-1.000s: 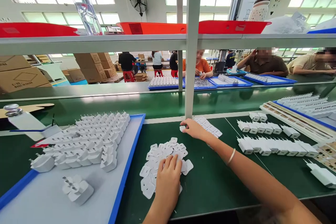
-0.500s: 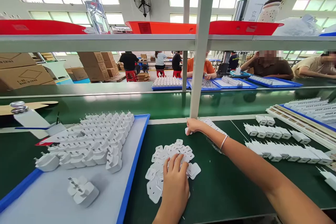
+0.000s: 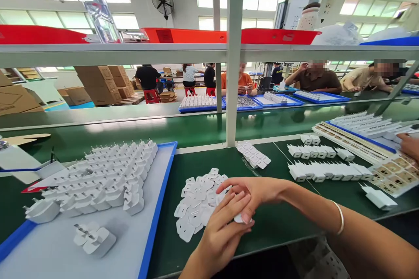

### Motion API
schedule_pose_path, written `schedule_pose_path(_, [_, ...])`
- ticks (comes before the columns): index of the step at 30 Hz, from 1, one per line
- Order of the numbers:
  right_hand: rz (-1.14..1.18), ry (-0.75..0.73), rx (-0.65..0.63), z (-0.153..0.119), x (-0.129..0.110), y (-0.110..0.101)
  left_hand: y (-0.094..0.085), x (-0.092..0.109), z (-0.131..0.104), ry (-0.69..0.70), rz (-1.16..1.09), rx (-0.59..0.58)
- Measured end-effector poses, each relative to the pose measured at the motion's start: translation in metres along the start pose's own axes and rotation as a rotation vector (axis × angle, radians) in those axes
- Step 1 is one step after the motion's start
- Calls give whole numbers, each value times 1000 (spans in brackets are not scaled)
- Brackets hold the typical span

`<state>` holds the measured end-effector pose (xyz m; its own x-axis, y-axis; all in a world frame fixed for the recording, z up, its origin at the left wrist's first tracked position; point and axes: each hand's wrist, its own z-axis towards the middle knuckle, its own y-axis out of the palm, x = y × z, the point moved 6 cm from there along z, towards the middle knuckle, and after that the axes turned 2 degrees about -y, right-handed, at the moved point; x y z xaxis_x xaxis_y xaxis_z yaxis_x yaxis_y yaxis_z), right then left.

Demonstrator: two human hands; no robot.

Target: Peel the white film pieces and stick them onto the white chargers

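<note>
My left hand [image 3: 218,235] and my right hand [image 3: 257,196] meet at the front of the green bench. Their fingers overlap around a small white plastic plate [image 3: 240,218], which shows only partly under my right thumb. Just left of them lies a loose pile of flat white plates [image 3: 198,202] with rounded corners and slots. Behind my right hand, more white plates [image 3: 253,155] lie spread in rows on a clear film.
At left, a blue-edged tray [image 3: 152,222] holds rows of white plug housings [image 3: 104,178] and one separate plug [image 3: 94,239]. Rows of white adapters [image 3: 327,171] stand at right. A shelf post [image 3: 231,96] rises behind. A co-worker's hand [image 3: 410,144] is at far right.
My right hand has come back from beside the post to join my left hand at the front. My left hand has shifted off the pile, towards the right. The view has turned slightly right.
</note>
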<state>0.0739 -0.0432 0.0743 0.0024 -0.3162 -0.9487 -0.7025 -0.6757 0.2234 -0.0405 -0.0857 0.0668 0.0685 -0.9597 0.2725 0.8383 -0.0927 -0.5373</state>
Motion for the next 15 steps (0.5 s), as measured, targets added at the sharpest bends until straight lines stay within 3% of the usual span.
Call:
schedule_pose_path(4, [130, -61, 100, -22, 9, 7, 7, 5, -2, -81, -76, 44])
schedule_pose_path(10, [13, -164, 269, -54, 19, 3, 27, 7, 6, -256, -269, 4])
schedule_pose_path(15, [71, -310, 424, -58, 35, -7, 32, 2, 17, -392, -325, 28])
